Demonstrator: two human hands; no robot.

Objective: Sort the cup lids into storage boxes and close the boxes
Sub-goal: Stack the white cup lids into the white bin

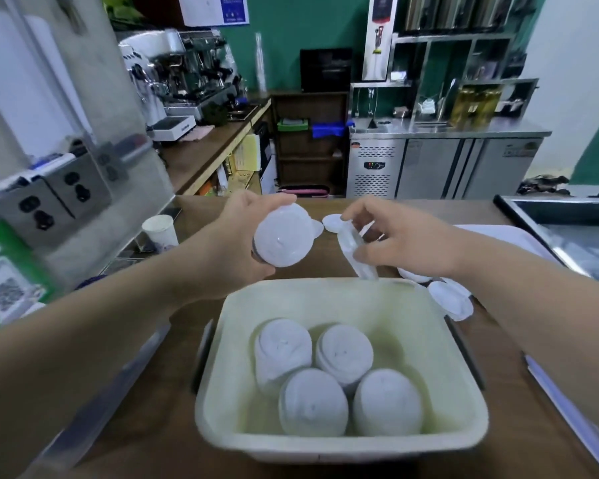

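The cream storage box sits nearest, with four white lid stacks inside. Above its far rim the left hand grips another lid stack, and the right hand pinches a translucent lid edge-on. Best seat that lid squarely on the held stack, then lower it upright into the free far side

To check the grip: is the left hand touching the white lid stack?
Touching. The head view shows the left hand wrapped round the white lid stack.
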